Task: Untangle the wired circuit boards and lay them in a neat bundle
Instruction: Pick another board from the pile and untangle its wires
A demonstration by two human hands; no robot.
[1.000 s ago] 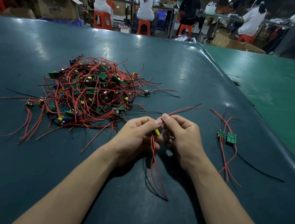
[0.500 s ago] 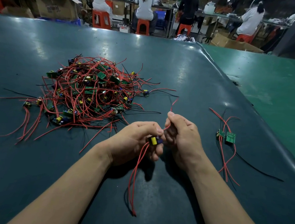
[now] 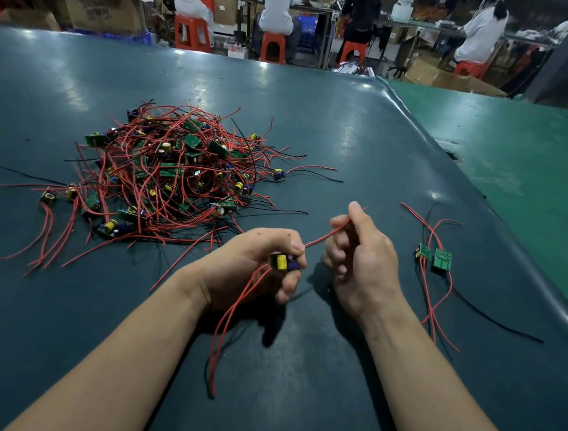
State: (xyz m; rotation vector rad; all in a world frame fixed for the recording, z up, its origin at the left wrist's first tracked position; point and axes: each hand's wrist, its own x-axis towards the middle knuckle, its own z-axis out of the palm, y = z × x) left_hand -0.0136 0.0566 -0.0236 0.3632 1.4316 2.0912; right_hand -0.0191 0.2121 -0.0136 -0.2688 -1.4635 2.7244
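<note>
Left hand [image 3: 258, 264] is gripping one board [image 3: 283, 262] near the tabletop's near edge, anchoring it. Right hand [image 3: 357, 255] is pinching its red wire [image 3: 321, 237], apparently drawing it straight. Remaining leads are hanging clear. Tangle [image 3: 163, 175] is lying toward the left; bundle [image 3: 437, 261] is lying by the right edge, kept separate.

I see bare surface [image 3: 317, 122] toward the far edge; the tangled pile of wired boards [image 3: 163, 178] blocks the left side, and two laid-out boards [image 3: 437, 258] sit near the right edge.
</note>
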